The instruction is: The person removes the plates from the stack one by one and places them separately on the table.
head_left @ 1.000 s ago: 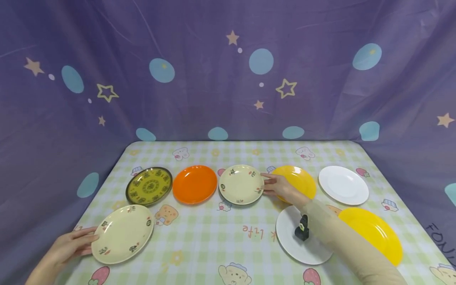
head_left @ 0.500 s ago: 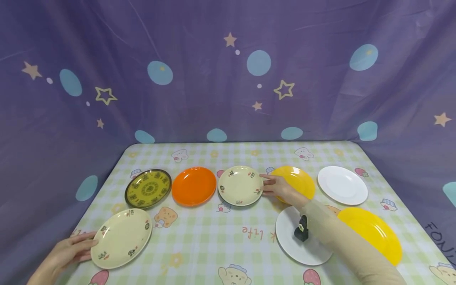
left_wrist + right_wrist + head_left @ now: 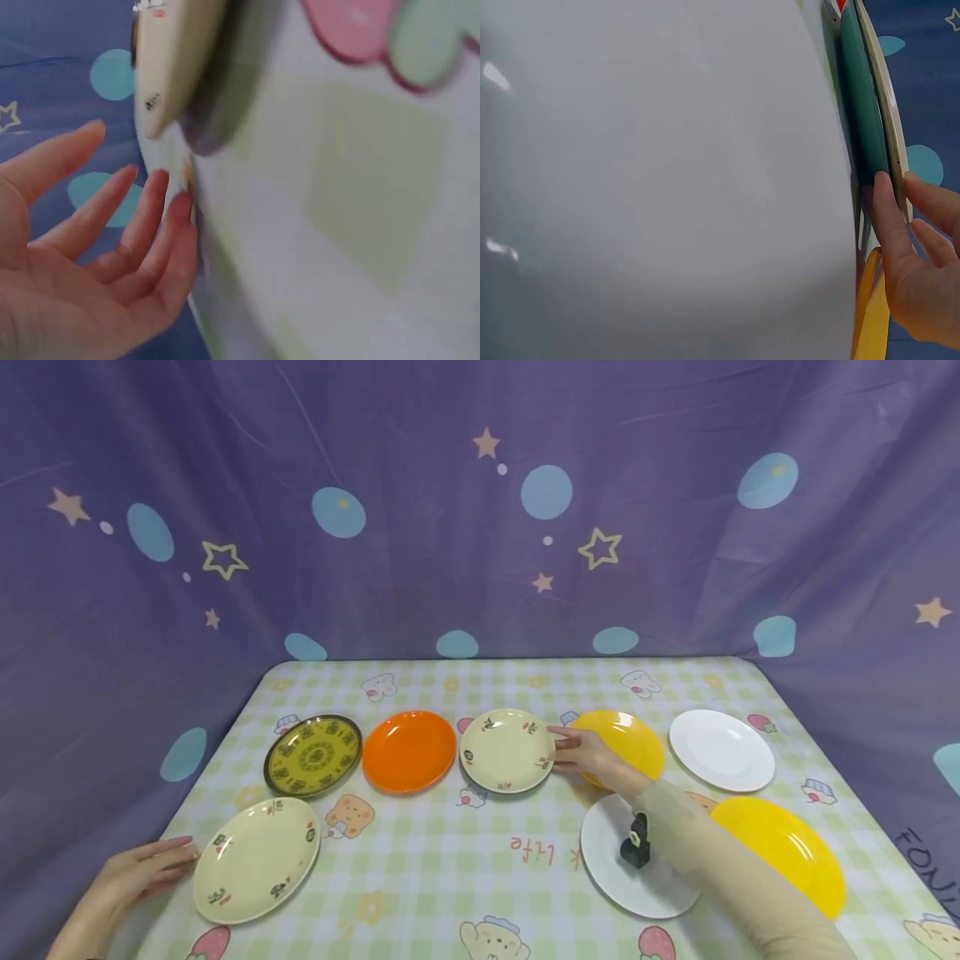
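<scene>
At the left, my left hand [image 3: 137,877] is spread loosely beside a large cream plate [image 3: 257,860] with small printed motifs. In the left wrist view its fingertips stand just apart from the plate's rim and hold nothing. My right hand [image 3: 588,753] reaches to the right edge of a smaller cream plate [image 3: 507,750] in the back row. In the right wrist view, finger and thumb pinch that plate's rim [image 3: 891,112]. A dark green surface [image 3: 862,97] lies under the rim; I cannot tell whether it is a second plate or the shaded underside.
In the back row lie an olive patterned plate [image 3: 313,756], an orange plate [image 3: 408,752], a yellow plate [image 3: 626,739] and a white plate [image 3: 722,750]. Below my right forearm are another white plate [image 3: 607,868] and a larger yellow plate [image 3: 787,852] on the checked tablecloth [image 3: 420,868].
My left hand has let go of the large cream plate and drawn slightly left. That plate has shifted slightly toward me since a second ago. The right hand stays at the smaller cream plate.
</scene>
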{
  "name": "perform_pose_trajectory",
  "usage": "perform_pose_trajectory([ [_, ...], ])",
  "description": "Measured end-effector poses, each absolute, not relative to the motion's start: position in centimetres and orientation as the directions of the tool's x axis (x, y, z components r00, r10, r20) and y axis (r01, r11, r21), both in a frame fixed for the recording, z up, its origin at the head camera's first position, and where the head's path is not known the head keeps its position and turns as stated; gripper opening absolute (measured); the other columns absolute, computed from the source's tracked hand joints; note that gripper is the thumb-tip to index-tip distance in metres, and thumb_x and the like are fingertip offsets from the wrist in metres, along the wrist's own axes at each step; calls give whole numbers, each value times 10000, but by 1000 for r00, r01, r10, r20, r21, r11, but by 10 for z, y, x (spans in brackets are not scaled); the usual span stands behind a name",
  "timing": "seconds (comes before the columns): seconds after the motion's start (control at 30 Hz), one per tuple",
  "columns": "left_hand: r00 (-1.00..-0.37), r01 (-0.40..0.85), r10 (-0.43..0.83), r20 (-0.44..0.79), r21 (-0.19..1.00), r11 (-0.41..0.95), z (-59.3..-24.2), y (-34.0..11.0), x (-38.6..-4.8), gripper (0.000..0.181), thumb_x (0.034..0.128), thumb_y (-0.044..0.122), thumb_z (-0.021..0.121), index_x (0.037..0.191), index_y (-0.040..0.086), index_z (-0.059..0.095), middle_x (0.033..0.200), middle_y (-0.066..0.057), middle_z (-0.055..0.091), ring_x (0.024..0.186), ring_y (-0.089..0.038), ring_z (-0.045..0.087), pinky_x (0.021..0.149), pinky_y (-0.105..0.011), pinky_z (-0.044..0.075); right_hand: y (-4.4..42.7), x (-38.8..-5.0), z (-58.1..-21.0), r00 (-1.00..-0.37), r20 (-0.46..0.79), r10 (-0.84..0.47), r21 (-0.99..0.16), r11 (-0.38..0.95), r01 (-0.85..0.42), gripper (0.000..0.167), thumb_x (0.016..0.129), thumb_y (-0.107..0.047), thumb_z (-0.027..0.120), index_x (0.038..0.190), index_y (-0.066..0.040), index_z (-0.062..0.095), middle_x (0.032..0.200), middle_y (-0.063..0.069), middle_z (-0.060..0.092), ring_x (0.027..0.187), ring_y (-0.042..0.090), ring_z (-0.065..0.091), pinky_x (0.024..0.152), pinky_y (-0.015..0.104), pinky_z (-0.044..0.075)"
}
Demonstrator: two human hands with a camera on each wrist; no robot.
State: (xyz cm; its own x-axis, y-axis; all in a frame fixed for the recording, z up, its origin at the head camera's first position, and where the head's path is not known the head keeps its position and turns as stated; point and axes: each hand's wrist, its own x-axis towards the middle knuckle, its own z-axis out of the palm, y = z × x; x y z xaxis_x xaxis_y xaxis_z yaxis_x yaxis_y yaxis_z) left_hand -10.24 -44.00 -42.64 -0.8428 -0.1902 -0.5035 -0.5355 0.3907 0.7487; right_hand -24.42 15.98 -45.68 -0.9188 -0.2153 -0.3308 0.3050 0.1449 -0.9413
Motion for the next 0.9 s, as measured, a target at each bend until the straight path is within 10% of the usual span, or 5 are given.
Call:
perform_pose_trajectory([
  [0.37, -915, -403, -202, -349, 796, 451, -408, -414, -120, 682, 810, 460, 574, 1328, 55, 392, 1009, 121, 563, 763, 101, 533, 779, -292, 496, 160, -245, -458, -917, -327, -229, -945, 90, 314, 562, 812, 72, 560, 1333, -19, 369, 1206, 292, 467, 808, 191, 627, 767, 325, 533],
  [0.6, -969, -234, -185, -163, 846, 479, -473, -422, -176, 643, 795, 500, 562, 1313, 142, 433, 1070, 177, 503, 847, 80, 552, 724, -174, 503, 160, -245, -458, -921, -324, -218, -945, 122, 303, 563, 807, 57, 576, 1329, -21, 378, 1195, 284, 486, 813, 192, 632, 763, 321, 534],
  [0.9, -992, -107, 16, -123, 916, 385, -431, -329, -191, 578, 836, 335, 593, 1269, -21, 450, 1075, -21, 613, 889, -61, 597, 765, -217, 518, 159, -245, -456, -919, -339, -201, -939, 131, 317, 564, 802, 56, 583, 1324, -36, 393, 1182, 273, 499, 803, 194, 636, 760, 321, 535],
])
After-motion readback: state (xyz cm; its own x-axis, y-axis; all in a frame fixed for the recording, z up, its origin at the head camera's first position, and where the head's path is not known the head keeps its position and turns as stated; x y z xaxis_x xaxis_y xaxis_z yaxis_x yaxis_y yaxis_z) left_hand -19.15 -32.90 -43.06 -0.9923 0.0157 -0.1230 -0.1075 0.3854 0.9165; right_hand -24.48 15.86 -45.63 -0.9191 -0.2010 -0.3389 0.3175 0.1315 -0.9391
